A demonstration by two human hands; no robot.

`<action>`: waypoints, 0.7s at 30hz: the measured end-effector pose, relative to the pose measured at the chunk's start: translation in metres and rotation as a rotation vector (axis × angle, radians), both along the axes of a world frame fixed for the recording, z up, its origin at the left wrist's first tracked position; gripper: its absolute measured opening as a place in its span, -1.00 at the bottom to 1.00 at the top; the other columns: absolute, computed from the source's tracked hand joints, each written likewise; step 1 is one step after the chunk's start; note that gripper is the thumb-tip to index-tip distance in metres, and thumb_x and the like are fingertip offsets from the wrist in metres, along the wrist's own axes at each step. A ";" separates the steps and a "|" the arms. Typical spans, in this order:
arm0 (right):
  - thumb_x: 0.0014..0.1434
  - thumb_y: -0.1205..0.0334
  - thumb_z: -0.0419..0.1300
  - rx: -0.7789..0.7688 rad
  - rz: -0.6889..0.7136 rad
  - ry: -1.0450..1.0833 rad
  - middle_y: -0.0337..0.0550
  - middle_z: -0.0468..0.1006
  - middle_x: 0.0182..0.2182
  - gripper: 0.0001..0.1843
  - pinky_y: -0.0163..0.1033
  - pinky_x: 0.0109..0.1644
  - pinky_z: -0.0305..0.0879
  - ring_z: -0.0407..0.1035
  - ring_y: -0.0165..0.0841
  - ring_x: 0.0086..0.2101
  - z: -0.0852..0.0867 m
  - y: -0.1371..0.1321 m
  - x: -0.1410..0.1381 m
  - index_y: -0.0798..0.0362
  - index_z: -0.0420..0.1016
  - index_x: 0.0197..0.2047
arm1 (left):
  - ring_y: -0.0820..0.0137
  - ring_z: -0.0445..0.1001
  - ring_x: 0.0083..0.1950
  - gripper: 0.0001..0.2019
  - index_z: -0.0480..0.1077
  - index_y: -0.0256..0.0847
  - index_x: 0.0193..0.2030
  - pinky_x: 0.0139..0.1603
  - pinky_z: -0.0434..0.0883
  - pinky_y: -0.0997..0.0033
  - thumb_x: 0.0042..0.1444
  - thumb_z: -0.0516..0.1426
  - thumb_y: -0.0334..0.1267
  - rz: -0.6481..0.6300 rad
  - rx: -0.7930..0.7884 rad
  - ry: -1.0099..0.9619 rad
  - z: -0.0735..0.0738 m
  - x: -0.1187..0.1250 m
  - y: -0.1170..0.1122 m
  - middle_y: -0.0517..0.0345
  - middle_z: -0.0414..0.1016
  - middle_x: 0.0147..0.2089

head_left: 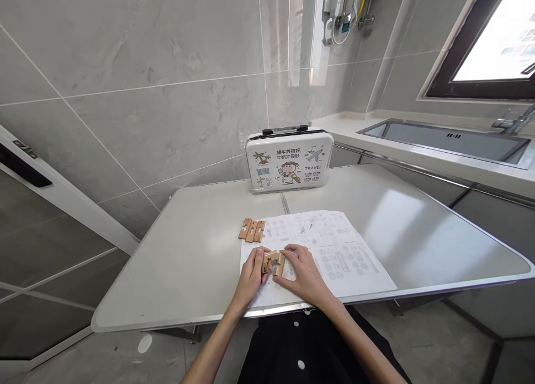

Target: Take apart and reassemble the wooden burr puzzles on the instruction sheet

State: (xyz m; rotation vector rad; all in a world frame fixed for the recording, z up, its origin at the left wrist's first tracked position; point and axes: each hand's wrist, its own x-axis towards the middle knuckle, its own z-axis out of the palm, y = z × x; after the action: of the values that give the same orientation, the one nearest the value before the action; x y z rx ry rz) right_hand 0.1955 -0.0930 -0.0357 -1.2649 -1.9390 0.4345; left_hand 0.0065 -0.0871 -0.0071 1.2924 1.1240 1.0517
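Note:
Between thumb and fingers, my left hand (249, 275) grips notched wooden puzzle pieces (271, 256); a dark mark like a 3 shows on the lower one. My right hand (307, 273) pinches another notched wooden piece (280, 265) by its two ends, upright and close beside them. Whether the pieces touch or interlock I cannot tell. Both hands are above a printed white sheet (351, 253) near the table's front edge. Just beyond my left hand, 3 flat notched wooden pieces (251, 231) lie side by side, partly over the sheet's left edge.
A white case (273, 175) with cartoon prints stands at the back of the pale folding table (179, 250), against the tiled wall. On the right, a counter holds a sink (443, 141) below a window. A white-framed door (62, 194) is at the left.

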 end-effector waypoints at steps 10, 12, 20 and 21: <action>0.18 0.03 0.45 0.015 0.028 -0.024 0.06 0.45 0.18 -0.32 0.20 0.23 0.39 0.33 0.05 0.18 0.000 0.001 -0.002 -0.09 0.40 0.31 | 0.55 0.18 -0.56 -0.50 0.38 -0.14 0.09 -0.49 0.21 0.50 0.41 -0.05 0.23 -0.027 -0.004 0.022 0.006 0.000 -0.002 0.28 0.39 -0.36; 0.20 0.01 0.43 0.013 0.039 0.003 0.05 0.44 0.20 -0.30 0.19 0.25 0.39 0.32 0.03 0.20 0.001 0.001 -0.001 -0.11 0.36 0.35 | 0.54 0.18 -0.56 -0.51 0.38 -0.14 0.10 -0.47 0.22 0.50 0.42 -0.05 0.22 -0.030 0.001 0.040 0.006 0.000 -0.002 0.29 0.39 -0.37; 0.40 0.04 0.23 -0.037 0.082 0.256 0.01 0.45 0.15 -0.77 0.15 0.28 0.35 0.33 -0.05 0.19 0.007 0.002 0.004 -0.13 0.56 0.05 | 0.52 0.22 -0.54 -0.53 0.39 -0.15 0.12 -0.45 0.23 0.48 0.44 -0.05 0.18 -0.037 0.031 0.119 0.007 0.000 -0.004 0.29 0.38 -0.39; 0.40 0.04 0.23 -0.040 0.083 0.280 0.01 0.46 0.13 -0.80 0.14 0.27 0.35 0.34 -0.06 0.18 0.007 0.002 0.004 -0.12 0.57 0.02 | 0.51 0.23 -0.54 -0.53 0.39 -0.15 0.12 -0.43 0.24 0.47 0.44 -0.05 0.18 -0.038 0.038 0.139 0.008 0.000 -0.004 0.30 0.37 -0.41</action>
State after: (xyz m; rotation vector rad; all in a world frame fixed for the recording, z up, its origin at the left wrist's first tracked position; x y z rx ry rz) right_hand 0.1994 -0.0908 -0.0285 -1.0863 -1.7561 0.6593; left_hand 0.0067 -0.0912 0.0007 1.4290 1.1831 0.9711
